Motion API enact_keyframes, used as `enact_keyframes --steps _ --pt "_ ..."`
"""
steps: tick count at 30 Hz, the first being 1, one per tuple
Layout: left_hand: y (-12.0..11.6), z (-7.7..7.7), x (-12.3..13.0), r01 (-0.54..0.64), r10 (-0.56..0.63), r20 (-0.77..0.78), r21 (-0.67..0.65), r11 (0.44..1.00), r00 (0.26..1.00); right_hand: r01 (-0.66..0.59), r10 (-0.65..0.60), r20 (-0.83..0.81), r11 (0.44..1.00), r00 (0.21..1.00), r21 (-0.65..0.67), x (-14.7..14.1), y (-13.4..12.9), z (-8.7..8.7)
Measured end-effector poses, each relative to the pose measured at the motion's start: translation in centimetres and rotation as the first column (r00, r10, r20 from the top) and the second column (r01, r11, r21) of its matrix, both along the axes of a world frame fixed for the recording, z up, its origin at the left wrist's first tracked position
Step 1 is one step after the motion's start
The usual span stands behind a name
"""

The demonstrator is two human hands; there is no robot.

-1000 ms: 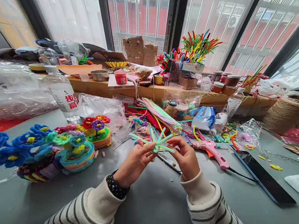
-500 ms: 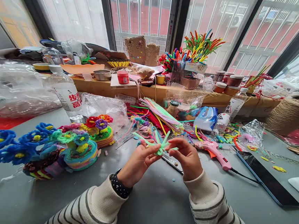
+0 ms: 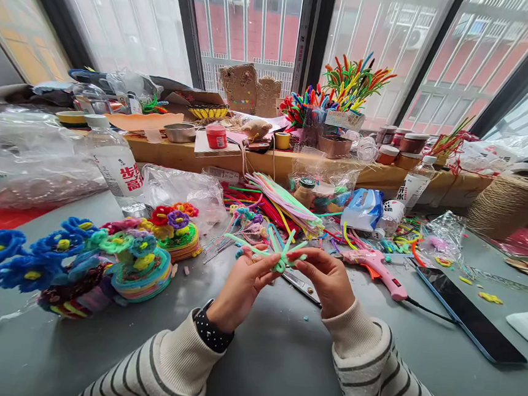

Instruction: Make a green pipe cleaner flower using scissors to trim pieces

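Note:
A light green pipe-cleaner piece point(image 3: 281, 260) with small loops at its centre and several thin ends spreading out is held up above the grey table. My left hand point(image 3: 248, 283) pinches it from the left, thumb and fingers closed near the centre. From the right, my right hand point(image 3: 326, 280) grips one of its arms between thumb and fingertips. Behind and below my hands, a metal tool point(image 3: 301, 286) lies partly hidden on the table.
Pipe-cleaner flowers point(image 3: 63, 243) stand at the left. On the right lie a pink glue gun point(image 3: 378, 271), its cable, and a black phone point(image 3: 470, 318). Bundled pipe cleaners point(image 3: 286, 203), plastic bags and bottles fill the back, below a cluttered wooden ledge point(image 3: 258, 160).
My right hand has moved slightly left and closed its fingers on an arm of the green piece. My left hand stays almost in place.

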State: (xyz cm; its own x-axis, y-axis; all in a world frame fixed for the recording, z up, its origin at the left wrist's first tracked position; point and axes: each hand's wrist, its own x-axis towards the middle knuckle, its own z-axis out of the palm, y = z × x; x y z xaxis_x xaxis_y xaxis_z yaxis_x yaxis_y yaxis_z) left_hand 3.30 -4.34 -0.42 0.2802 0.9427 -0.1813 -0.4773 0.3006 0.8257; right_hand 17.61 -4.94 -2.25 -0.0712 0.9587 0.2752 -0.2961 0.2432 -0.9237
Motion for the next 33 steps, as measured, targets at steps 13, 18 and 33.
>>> enact_keyframes --steps 13,18,33 --pt "0.0 0.2 0.1 -0.045 0.05 -0.105 0.047 0.998 0.993 0.251 -0.273 0.147 0.956 0.951 0.154 -0.1 0.2 -0.4" --pt "-0.1 0.3 0.2 -0.08 0.096 -0.191 0.089 0.993 0.977 0.254 -0.42 0.417 0.882 0.806 0.397 0.0 -0.3 -0.2" --pt "0.1 0.1 0.3 -0.099 0.11 -0.188 0.068 0.993 0.976 0.164 -0.604 0.528 0.736 0.597 0.657 -0.4 -0.7 -0.3"
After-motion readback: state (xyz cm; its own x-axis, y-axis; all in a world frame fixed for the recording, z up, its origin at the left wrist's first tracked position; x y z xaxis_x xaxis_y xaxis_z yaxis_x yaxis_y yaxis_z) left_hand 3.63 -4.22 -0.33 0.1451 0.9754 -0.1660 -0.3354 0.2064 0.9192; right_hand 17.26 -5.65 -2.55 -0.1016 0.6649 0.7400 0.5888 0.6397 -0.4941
